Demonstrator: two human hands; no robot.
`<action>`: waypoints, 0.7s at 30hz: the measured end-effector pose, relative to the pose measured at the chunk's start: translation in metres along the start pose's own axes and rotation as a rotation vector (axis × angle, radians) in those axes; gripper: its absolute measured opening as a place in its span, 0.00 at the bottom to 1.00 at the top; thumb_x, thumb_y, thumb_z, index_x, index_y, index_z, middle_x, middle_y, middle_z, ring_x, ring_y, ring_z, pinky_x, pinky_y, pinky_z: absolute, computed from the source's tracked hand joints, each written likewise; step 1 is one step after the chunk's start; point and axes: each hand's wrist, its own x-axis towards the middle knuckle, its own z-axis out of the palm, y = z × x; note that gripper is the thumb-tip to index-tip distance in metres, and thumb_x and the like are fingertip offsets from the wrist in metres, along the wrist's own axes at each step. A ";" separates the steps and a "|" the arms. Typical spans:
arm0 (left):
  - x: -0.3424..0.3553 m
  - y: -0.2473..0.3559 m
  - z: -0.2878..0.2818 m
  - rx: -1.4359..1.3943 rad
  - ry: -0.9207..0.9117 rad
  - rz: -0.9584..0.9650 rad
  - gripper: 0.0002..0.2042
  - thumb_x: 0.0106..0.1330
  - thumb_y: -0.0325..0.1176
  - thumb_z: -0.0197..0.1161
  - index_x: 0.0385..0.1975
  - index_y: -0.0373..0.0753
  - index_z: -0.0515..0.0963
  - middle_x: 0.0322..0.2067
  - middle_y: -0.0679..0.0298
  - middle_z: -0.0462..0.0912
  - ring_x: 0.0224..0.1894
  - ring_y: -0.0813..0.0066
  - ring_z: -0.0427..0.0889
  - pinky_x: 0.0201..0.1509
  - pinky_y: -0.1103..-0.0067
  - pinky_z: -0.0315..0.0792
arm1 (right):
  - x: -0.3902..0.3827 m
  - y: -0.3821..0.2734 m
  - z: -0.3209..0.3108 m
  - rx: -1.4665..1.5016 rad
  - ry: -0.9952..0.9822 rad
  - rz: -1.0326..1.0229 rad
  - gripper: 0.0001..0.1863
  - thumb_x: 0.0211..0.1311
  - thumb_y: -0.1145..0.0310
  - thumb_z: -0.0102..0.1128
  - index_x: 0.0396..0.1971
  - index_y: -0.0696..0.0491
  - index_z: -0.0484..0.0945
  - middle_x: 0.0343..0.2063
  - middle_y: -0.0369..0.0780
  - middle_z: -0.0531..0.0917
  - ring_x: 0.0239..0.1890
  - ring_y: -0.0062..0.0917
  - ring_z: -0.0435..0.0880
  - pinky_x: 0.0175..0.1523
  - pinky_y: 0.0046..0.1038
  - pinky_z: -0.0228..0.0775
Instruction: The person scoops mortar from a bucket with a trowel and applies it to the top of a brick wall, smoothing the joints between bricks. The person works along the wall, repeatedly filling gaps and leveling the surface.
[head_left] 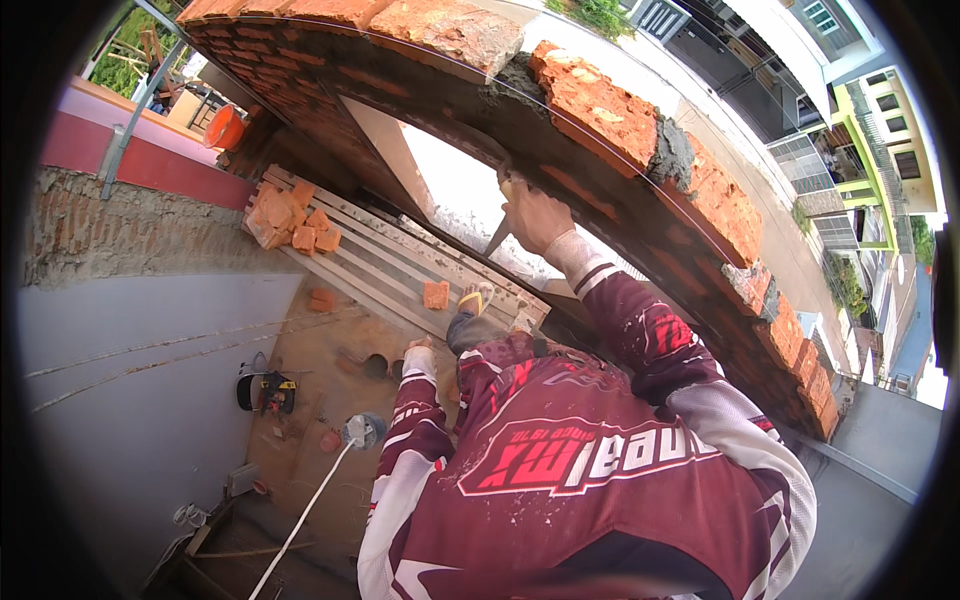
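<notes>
My right hand (pixel 538 220) is closed around the handle of a trowel (pixel 498 236), held against the inner face of the brick wall by a window-like opening. Its blade points down, seen partly edge-on. Along the wall's top run rough orange bricks (pixel 597 97) with grey mortar (pixel 672 155) in the joints and a thin string stretched over them. My left hand (pixel 419 350) hangs low by my left side, above the ground. Its fingers are too small and partly hidden, so whether it holds anything does not show.
Beneath me is a slatted plank platform (pixel 375 275), bearing a pile of bricks (pixel 290 215) and a single brick (pixel 436 294). A bucket (pixel 365 430) with a long pole stands far below. An orange bucket (pixel 224 128) sits at upper left. Beyond the wall lies a street (pixel 735 165).
</notes>
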 end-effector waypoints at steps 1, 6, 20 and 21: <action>-0.001 -0.003 0.008 0.028 -0.011 0.008 0.10 0.69 0.43 0.65 0.42 0.51 0.73 0.24 0.71 0.77 0.20 0.70 0.77 0.19 0.67 0.70 | -0.007 0.007 -0.002 -0.030 -0.050 0.022 0.30 0.70 0.56 0.52 0.65 0.57 0.61 0.42 0.59 0.83 0.45 0.55 0.84 0.51 0.53 0.75; 0.008 -0.031 0.049 0.178 -0.007 -0.118 0.09 0.68 0.42 0.66 0.39 0.49 0.74 0.23 0.69 0.77 0.18 0.68 0.76 0.16 0.66 0.67 | -0.050 0.047 -0.003 -0.065 0.026 -0.032 0.31 0.70 0.58 0.51 0.66 0.59 0.59 0.43 0.59 0.83 0.41 0.53 0.86 0.48 0.51 0.78; 0.029 -0.020 0.041 0.281 -0.025 0.028 0.10 0.68 0.42 0.66 0.41 0.47 0.76 0.24 0.66 0.78 0.20 0.64 0.78 0.19 0.64 0.70 | -0.143 0.131 -0.018 -0.025 0.189 -0.017 0.26 0.68 0.55 0.52 0.61 0.52 0.67 0.40 0.53 0.85 0.40 0.52 0.85 0.48 0.50 0.76; 0.031 -0.018 0.039 0.321 -0.009 0.093 0.10 0.68 0.42 0.66 0.41 0.47 0.76 0.24 0.66 0.78 0.20 0.65 0.78 0.20 0.64 0.71 | -0.146 0.134 -0.019 -0.051 0.123 0.019 0.26 0.68 0.55 0.52 0.61 0.52 0.67 0.40 0.53 0.85 0.40 0.52 0.85 0.47 0.50 0.76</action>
